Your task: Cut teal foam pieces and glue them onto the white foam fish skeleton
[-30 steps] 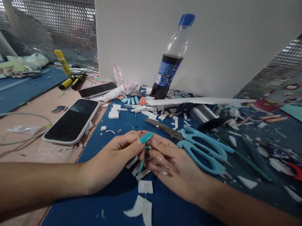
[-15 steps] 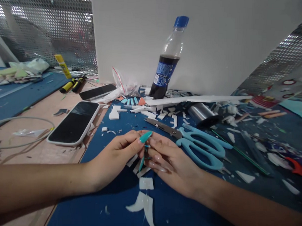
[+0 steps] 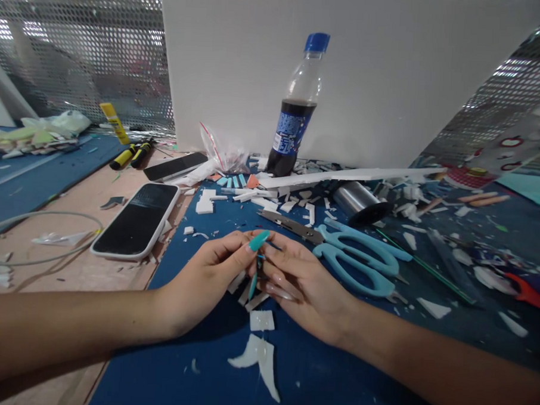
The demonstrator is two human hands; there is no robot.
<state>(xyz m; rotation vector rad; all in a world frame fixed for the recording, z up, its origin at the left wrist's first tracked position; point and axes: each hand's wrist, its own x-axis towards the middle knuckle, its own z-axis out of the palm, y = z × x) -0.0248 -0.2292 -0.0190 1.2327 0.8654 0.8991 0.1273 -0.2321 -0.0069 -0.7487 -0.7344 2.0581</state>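
Observation:
My left hand (image 3: 213,276) and my right hand (image 3: 309,282) meet above the blue mat (image 3: 173,377), fingertips pressed together. Between them is something tiny with a bluish glint, mostly hidden by the fingers, so its kind does not show. Long turquoise nails mark the left hand; those on the right are pale and glossy. Under the fingers lie white foam strips (image 3: 257,301), partly covered. Nearer to me are a small white square (image 3: 262,320) and a white tail-shaped piece (image 3: 258,358), each with a shiny spot. Light-blue-handled scissors (image 3: 357,263) rest just beyond my right hand.
A tilted-looking cola bottle (image 3: 296,117) stands at the back among foam scraps. To its right sits a wire spool (image 3: 362,202) below a long white strip (image 3: 343,176). At left are a phone (image 3: 137,220), a second phone (image 3: 175,165) and a glue stick (image 3: 115,124).
Both hands stay together in nearly the same pose, with slight finger movement. The whole view has shifted a little; no object is visibly picked up or put down.

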